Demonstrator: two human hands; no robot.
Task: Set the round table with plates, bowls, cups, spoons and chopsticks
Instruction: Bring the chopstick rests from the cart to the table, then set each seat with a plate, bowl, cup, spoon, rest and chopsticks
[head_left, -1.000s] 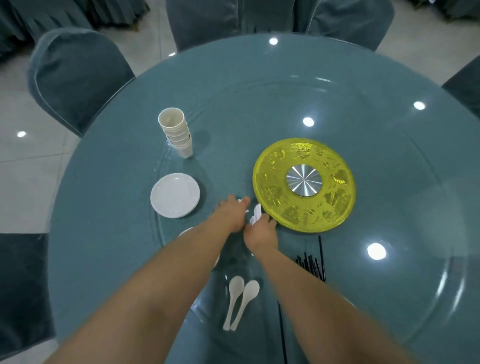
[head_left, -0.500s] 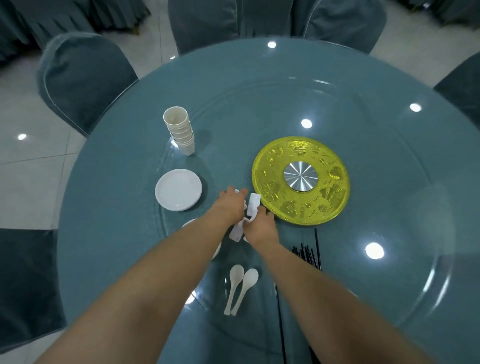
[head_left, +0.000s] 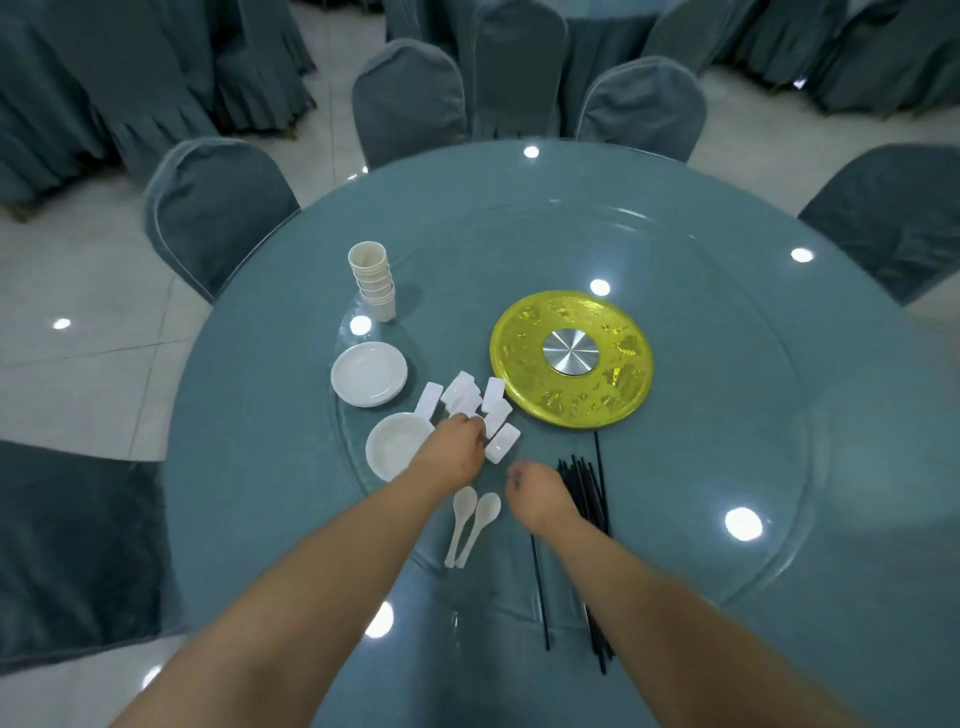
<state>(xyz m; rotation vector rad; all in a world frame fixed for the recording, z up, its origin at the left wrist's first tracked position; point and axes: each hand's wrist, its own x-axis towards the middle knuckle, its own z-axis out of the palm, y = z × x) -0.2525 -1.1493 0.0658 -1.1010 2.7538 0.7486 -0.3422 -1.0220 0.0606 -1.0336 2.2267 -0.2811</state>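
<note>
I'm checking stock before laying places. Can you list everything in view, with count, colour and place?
cups: one stack, count unclear, cream, far left on the glass turntable
plates: one stack, white, in front of the cups
bowl: white, nearer than the plates, partly under the left arm
rests: about six small rectangular pieces, white, beside the yellow disc
yellow disc: one, yellow with a silver hub, table centre
spoons: two, white, side by side between the arms
chopsticks: a bundle, black, under the right hand
chairs: several, blue-grey covers, around the table
left hand: touching the rests
right hand: loosely curled, over the chopsticks
</note>
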